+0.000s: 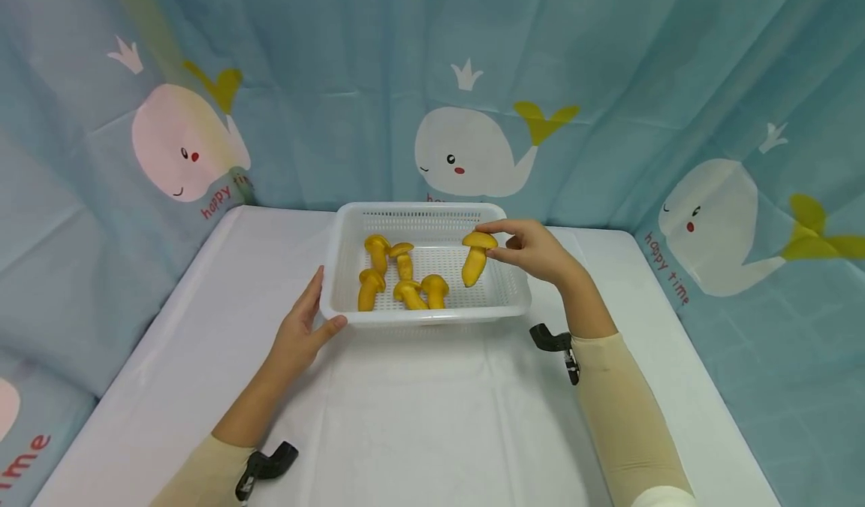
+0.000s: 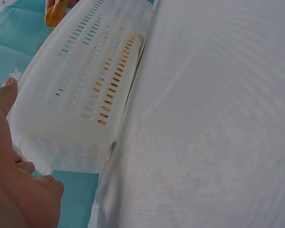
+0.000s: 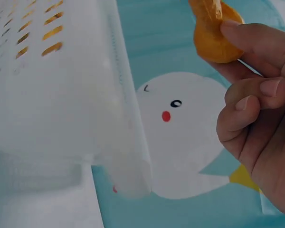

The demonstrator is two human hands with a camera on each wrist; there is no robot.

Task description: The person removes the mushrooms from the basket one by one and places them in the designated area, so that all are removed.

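From the head view, a white plastic basket with slotted walls and a rectangular rim (image 1: 432,316) sits on a white cloth-covered table (image 1: 432,402), before a blue-green curtain with whale prints (image 1: 324,131). At its eight o'clock, the left hand (image 1: 300,334) touches the corner, thumb spread well away from fairly straight fingers. At two o'clock, the right hand (image 1: 534,250) pinches a yellow mushroom-shaped piece (image 1: 477,255) by its cap, over the basket's three o'clock side, stem slanting toward seven; whether its tip touches the basket floor I cannot tell. Five similar yellow mushrooms (image 1: 409,294) lie inside, from centre toward nine o'clock. The left wrist view shows that thumb at the rim, toward nine o'clock, and orange-yellow patches through the slots. In the right wrist view, the held piece is at one o'clock, two other fingers folded toward the palm.
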